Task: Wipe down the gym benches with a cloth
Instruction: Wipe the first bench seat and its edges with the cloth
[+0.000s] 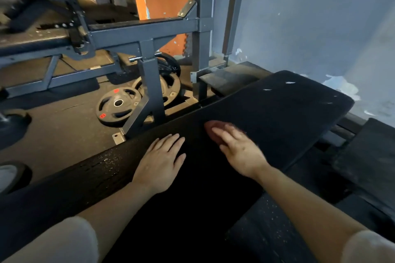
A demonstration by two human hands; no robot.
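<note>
The black padded gym bench (277, 109), a long rough-textured slab with rounded corners, runs from lower left to upper right toward the wall. Both hands lie flat on it with straight fingers: the left hand (160, 164) bare on the padding, the right hand (239, 149) pressing a reddish-brown cloth (210, 127). The cloth is blurred and mostly hidden under the fingers.

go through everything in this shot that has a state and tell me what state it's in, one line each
left hand: open, flat on the pad
right hand: open, fingers pressing the cloth
cloth: bunched, lying on the pad under the fingers
bench pad: worn, white scuffs at the far end
weight plates: lying on the floor, overlapping
</note>
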